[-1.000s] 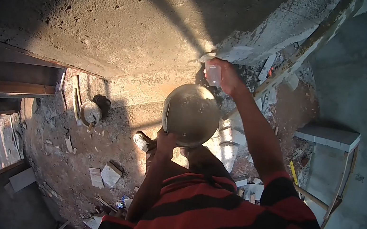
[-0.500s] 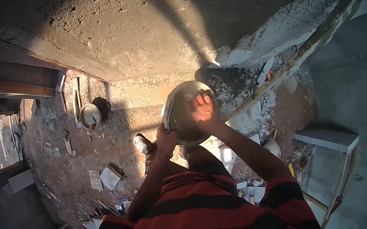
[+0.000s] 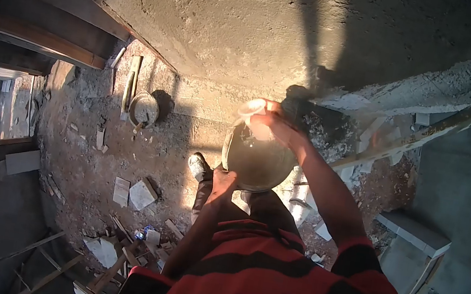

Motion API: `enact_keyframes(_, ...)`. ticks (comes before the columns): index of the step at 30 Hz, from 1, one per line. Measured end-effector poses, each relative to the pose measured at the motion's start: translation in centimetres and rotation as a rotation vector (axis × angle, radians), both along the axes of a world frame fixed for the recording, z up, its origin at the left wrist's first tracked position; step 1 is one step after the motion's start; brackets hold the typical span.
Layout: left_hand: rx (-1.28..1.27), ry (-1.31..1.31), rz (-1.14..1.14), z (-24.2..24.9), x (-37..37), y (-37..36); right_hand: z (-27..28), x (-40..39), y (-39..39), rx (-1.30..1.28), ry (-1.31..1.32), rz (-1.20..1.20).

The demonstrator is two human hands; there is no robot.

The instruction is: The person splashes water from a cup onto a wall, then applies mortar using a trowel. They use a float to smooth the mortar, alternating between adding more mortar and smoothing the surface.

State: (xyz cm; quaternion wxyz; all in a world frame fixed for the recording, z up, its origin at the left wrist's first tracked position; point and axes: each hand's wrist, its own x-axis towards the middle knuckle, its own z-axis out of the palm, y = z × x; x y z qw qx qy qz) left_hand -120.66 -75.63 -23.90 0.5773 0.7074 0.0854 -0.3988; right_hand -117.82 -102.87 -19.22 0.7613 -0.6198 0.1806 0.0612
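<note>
A round bucket [image 3: 256,172] is held in front of my body, its inside brownish grey and partly in shadow. My left hand [image 3: 224,182] is closed around the near left of its rim. Over the far side of the bucket is my right hand [image 3: 276,123], brightly sunlit and closed on a small pale cup [image 3: 252,109], whose outline is washed out by glare. A few bright spots show just under the cup, inside the bucket. What the bucket contains cannot be made out clearly.
A rough plastered wall [image 3: 235,30] rises ahead. On the floor at left lies a round pan [image 3: 144,109] beside wooden strips. Broken tiles [image 3: 143,194] and scrap wood litter the ground. A slanted pole [image 3: 421,139] and tiled ledge [image 3: 413,232] stand at right.
My right hand has risen from inside the bucket to its far rim, and the pale cup now shows in it. My left hand keeps its grip. The view has turned and shifted.
</note>
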Motion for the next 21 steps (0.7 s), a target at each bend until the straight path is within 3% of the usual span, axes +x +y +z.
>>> enact_keyframes(2, 0.101, -0.140, 0.024, -1.9, 1.0, 1.1, 8.1, 6.6, -2.7, 0.069, -0.162, -0.062)
enact_keyframes(4, -0.083, -0.259, 0.082, -3.2, 1.7, 2.9, 14.2, 10.1, -6.3, 0.039, -0.335, -0.115)
enact_keyframes(5, -0.043, -0.094, 0.132, -6.1, 2.3, 4.1, 16.5, 10.7, -7.5, -0.127, -0.314, -0.148)
enact_keyframes(6, -0.072, -0.088, 0.138, -6.9, 3.0, 4.5, 18.1, 10.9, -8.5, -0.296, -0.297, -0.182)
enact_keyframes(8, -0.194, -0.234, 0.109, -4.6, 4.4, 4.8, 18.1, 10.2, -8.3, -0.535, -0.247, -0.154)
enact_keyframes(9, -0.179, -0.272, 0.092, -1.8, 5.2, 4.5, 17.0, 9.7, -8.3, -0.655, -0.220, -0.141)
enact_keyframes(10, -0.164, -0.311, 0.076, 1.2, 6.0, 4.2, 11.8, 9.0, -9.0, -0.514, -0.173, -0.187)
enact_keyframes(12, 0.082, -0.158, 0.076, 5.0, 8.0, 3.4, 10.2, 6.6, -2.4, -0.588, 0.025, -0.139)
enact_keyframes(13, -0.025, -0.250, -0.009, -1.8, 7.9, 5.9, 6.9, 5.2, -0.4, -0.482, -0.049, 0.023)
enact_keyframes(14, -0.111, -0.297, 0.040, -2.3, 8.3, 5.6, 2.2, 4.5, 1.8, -0.517, 0.020, 0.158)
enact_keyframes(16, -0.207, -0.340, 0.080, -2.3, 8.8, 5.3, -0.1, 3.1, 9.5, -1.226, 0.085, 0.272)
enact_keyframes(18, -0.230, -0.334, 0.067, -2.6, 9.5, 5.9, -2.4, 3.8, 13.0, -1.391, 0.150, 0.597)
enact_keyframes(21, -0.018, -0.271, -0.087, 1.8, 11.0, 8.2, -10.6, 2.5, 16.1, -1.298, 0.061, 0.505)
